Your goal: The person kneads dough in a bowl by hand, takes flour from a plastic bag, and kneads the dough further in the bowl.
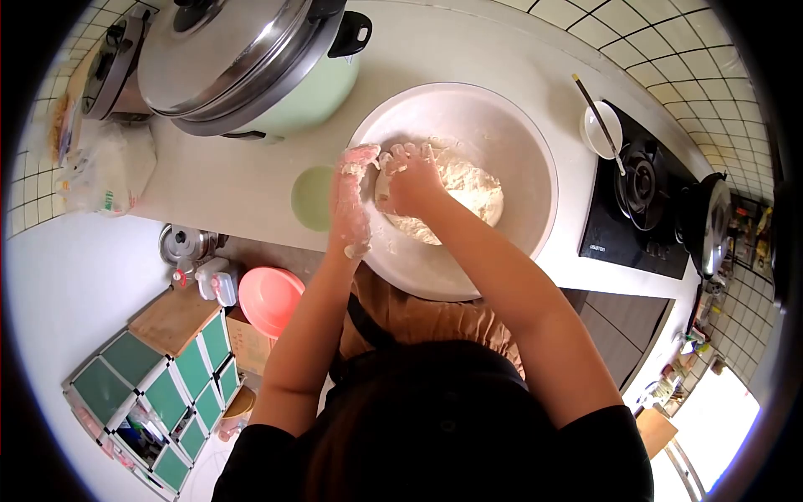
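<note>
A wide white basin (527, 176) on the counter holds pale, floury dough (468, 188), rough and lumpy on top. Inside the basin, my right hand (411, 180) is pressed into the left part of the dough with its fingers curled into it. My left hand (351, 201) is at the basin's left rim, fingers stretched out and coated with sticky dough. Whether its palm touches the rim is hidden. Beside it on the counter lies a pale green round thing (313, 198), partly covered by my left hand.
A large pale green pot with a steel lid (242, 58) stands at the upper left, near a plastic bag (109, 171). On the right are a black gas stove (640, 226), a small white bowl (600, 130) and a thin stick (598, 113). A pink basin (272, 301) sits below the counter.
</note>
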The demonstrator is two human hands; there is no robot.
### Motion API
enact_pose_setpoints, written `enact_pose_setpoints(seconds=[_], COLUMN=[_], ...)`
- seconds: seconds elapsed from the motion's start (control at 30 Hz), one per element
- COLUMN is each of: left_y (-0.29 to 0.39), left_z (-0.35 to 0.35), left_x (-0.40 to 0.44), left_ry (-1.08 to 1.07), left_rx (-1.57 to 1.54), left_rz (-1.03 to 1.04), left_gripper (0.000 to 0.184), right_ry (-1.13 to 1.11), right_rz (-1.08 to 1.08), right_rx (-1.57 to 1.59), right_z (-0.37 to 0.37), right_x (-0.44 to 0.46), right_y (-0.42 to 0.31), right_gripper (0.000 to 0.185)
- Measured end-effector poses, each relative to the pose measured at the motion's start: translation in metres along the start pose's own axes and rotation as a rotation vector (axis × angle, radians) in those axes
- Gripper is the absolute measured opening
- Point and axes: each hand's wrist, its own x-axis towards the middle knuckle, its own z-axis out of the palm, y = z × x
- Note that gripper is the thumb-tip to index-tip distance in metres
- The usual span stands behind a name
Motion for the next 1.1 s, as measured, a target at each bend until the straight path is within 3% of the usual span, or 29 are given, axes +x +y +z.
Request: enact_pose_setpoints(seconds=[0.1,0.3,0.43,0.47,0.57,0.67,0.73,0.8,0.9,1.03,1.07,1.1], left_y=[0.001,-0.022,-0.026,-0.022,-0.040,-0.057,-0.052,-0.053,-0.058,-0.076,-0.072,-0.075], left_z=[0.001,0.022,0.054,0.059,0.092,0.112,0.113,0.110,0.106,0.111,0.117,0.114], left_x=[0.000,0.002,-0.001,-0.002,-0.007,-0.015,-0.020,-0.026,-0.037,-0.040,-0.035,-0.032], left_ry=[0.005,-0.068,-0.258,-0.384,-0.505,-0.636,-0.700,-0.771,-0.819,-1.077,-1.099,-1.067], left_rx=[0.064,0.165,0.365,0.500,0.615,0.884,0.992,1.008,0.949,0.844,0.705,0.693], left_rz=[0.067,0.035,0.021,-0.084,0.316,0.574,0.666,0.728,0.739,0.727,0.322,0.330], left_gripper=[0.032,0.025,0.029,0.034,0.039,0.045,0.048,0.054,0.058,0.048,0.044,0.043], right_ry=[-0.201,0.064,0.151,0.182,0.242,0.235,0.274,0.463,0.794,0.572,0.557,0.505], right_rz=[-0.063,-0.340,-0.238,-0.217,-0.105,-0.047,-0.036,0.066,0.310,0.259,0.154,0.121], right_rx=[0.025,0.251,0.427,0.481,0.580,0.595,0.412,0.511,0.579,0.553,0.463,0.297], right_z=[-0.017,-0.025,-0.024,-0.025,-0.040,-0.049,-0.052,-0.049,-0.063,-0.038,-0.024,-0.015], right_x=[0.002,-0.064,-0.131,-0.143,-0.168,-0.183,-0.195,-0.210,-0.204,-0.146,-0.128,-0.115], right_y=[0.008,0.049,0.065,0.065,0.054,0.053,0.053,0.061,0.075,0.074,0.074,0.072], right_gripper=[0.053,0.039,0.035,0.035,0.033,0.031,0.028,0.024,0.022,0.046,0.048,0.048])
